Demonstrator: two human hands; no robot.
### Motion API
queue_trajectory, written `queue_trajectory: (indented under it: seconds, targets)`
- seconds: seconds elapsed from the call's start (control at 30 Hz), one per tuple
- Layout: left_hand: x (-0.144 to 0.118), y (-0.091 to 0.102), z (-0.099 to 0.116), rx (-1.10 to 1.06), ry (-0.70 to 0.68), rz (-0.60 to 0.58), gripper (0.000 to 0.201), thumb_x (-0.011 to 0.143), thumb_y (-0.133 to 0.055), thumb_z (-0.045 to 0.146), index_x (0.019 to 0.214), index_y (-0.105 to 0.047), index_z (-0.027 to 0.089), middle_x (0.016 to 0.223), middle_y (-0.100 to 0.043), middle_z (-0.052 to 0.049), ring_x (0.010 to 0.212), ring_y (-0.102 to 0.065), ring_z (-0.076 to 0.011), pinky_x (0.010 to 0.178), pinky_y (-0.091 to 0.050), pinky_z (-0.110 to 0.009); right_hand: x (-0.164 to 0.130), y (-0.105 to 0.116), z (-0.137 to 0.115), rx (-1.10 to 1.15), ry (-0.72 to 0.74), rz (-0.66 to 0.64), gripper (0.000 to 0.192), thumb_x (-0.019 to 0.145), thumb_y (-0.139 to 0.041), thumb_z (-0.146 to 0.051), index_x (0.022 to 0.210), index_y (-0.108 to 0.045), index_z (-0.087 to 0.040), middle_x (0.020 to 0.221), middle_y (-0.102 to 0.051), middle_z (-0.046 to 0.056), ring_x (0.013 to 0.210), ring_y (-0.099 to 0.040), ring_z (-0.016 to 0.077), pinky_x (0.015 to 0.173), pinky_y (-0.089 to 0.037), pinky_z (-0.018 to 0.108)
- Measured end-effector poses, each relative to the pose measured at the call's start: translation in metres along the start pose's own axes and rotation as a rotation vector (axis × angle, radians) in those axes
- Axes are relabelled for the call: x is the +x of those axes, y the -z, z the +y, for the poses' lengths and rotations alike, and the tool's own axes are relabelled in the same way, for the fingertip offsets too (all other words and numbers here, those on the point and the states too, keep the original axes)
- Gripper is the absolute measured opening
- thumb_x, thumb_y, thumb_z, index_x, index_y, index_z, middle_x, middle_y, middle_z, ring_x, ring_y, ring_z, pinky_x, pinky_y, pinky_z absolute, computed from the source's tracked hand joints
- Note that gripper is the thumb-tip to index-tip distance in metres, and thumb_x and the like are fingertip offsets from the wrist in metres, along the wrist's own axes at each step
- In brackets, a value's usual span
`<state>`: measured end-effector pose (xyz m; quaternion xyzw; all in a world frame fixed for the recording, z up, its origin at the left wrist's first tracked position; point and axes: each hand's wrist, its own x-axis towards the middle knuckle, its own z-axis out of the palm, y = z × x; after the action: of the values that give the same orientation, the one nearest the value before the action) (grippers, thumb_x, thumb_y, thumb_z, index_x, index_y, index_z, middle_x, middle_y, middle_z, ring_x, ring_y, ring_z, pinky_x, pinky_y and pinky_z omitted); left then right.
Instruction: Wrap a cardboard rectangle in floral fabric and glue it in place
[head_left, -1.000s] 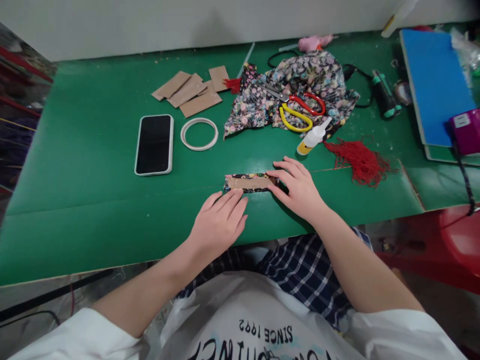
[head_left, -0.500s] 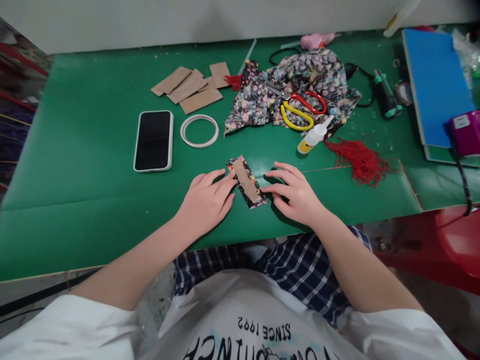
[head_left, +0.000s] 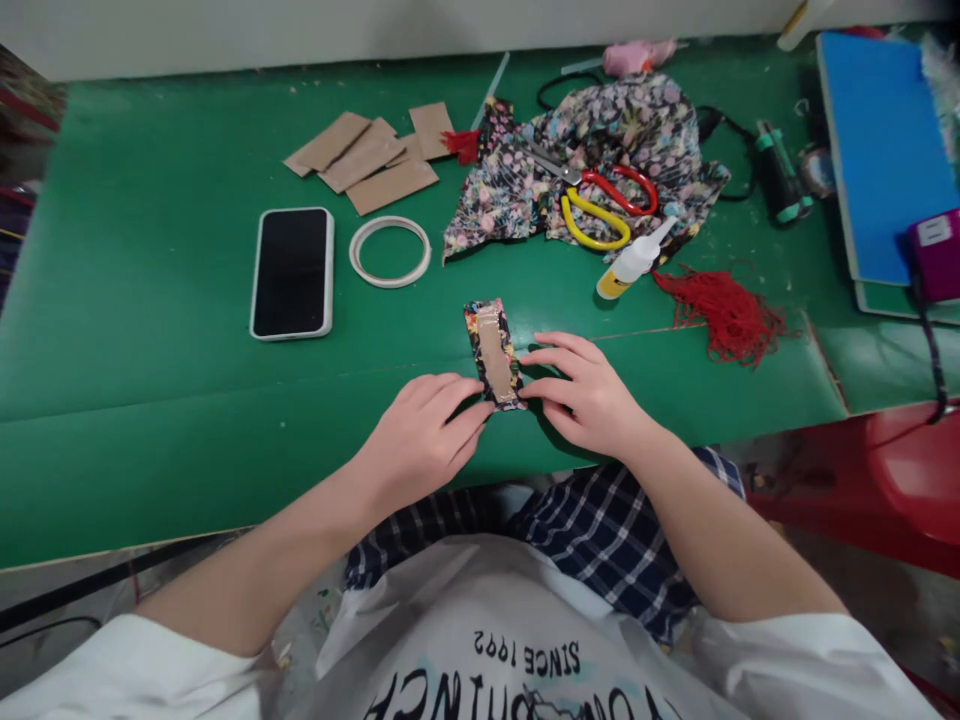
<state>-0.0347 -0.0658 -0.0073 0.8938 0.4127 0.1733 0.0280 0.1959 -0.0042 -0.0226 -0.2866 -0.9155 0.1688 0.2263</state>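
"SINCE 1992" on the shirt (head_left: pixel 525 655), below fabric-wrapped card (head_left: pixel 493 352)

Fabric-wrapped cardboard strip (head_left: pixel 495 352), lengthwise, flat

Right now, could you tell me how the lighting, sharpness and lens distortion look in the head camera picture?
Head view: even, soft light, with only a faint shadow under the right hand; the fabric-wrapped card and left hand are sharp; the phone screen is dark without glare; the green table edges bow from wide-angle distortion, and the far corners look smeared.
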Motion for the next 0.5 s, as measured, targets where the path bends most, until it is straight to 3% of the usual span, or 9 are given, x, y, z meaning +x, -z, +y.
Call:
queue_trajectory:
  seconds: [0.13, 0.2, 0.3, 0.33, 0.4, 0.5]
  targets:
    - [-0.01, -0.005, 0.004, -0.034, 0.004, 0.05, 0.02, 0.083, -0.055, 0.012, 0.101, -0.063, 0.014, 0.099, -0.065, -0.009, 0.095, -0.057, -0.0217, 0.084, -0.047, -0.037, -0.002, 0.008, -0.001, 0.017, -0.023, 0.121, 0.024, 0.079, -0.051, -0.011, 0.094, -0.064, -0.024, 0.109, -0.063, 0.004, 0.117, -0.049, 0.0219, 0.098, -0.044, 0.043]
    - [-0.011, -0.001, -0.001, -0.049, -0.01, 0.097, 0.016, 0.082, -0.056, 0.011, 0.096, -0.063, 0.015, 0.091, -0.067, -0.007, 0.089, -0.058, -0.0192, 0.083, -0.047, -0.035, -0.006, 0.017, 0.004, 0.015, -0.159, 0.323, 0.023, 0.08, -0.053, -0.014, 0.1, -0.059, -0.024, 0.105, -0.063, 0.004, 0.108, -0.056, 0.02, 0.094, -0.047, 0.042]
    - [-0.004, 0.013, -0.016, -0.055, 0.002, 0.122, 0.005, 0.084, -0.057, 0.017, 0.086, -0.062, 0.018, 0.08, -0.066, -0.002, 0.079, -0.058, -0.0166, 0.08, -0.047, -0.033, -0.012, 0.035, 0.025, -0.004, -0.441, 0.813, 0.028, 0.084, -0.053, -0.024, 0.111, -0.049, -0.025, 0.106, -0.059, 0.008, 0.097, -0.06, 0.0192, 0.085, -0.051, 0.041]
    - [0.002, 0.018, -0.023, -0.056, 0.036, 0.13, 0.004, 0.084, -0.057, 0.02, 0.083, -0.061, 0.018, 0.078, -0.065, -0.002, 0.078, -0.058, -0.0162, 0.08, -0.047, -0.033, -0.014, 0.041, 0.035, -0.004, -0.488, 0.905, 0.033, 0.084, -0.054, -0.028, 0.115, -0.046, -0.024, 0.109, -0.058, 0.01, 0.098, -0.06, 0.0194, 0.083, -0.052, 0.039]
    - [0.016, 0.022, -0.037, -0.084, 0.152, 0.182, 0.007, 0.084, -0.058, 0.023, 0.079, -0.059, 0.019, 0.078, -0.062, -0.002, 0.078, -0.057, -0.0156, 0.075, -0.048, -0.03, -0.014, 0.049, 0.055, 0.035, -0.551, 0.935, 0.049, 0.081, -0.059, -0.032, 0.125, -0.041, -0.021, 0.111, -0.058, 0.014, 0.103, -0.059, 0.0209, 0.085, -0.051, 0.037]
    - [0.036, 0.015, -0.054, -0.161, 0.246, 0.229, 0.008, 0.085, -0.053, 0.017, 0.079, -0.058, 0.018, 0.082, -0.058, -0.003, 0.081, -0.056, -0.0144, 0.074, -0.047, -0.027, -0.009, 0.051, 0.079, 0.08, -0.608, 0.746, 0.073, 0.076, -0.064, -0.037, 0.137, -0.028, -0.02, 0.124, -0.053, 0.02, 0.114, -0.055, 0.0242, 0.09, -0.048, 0.038]
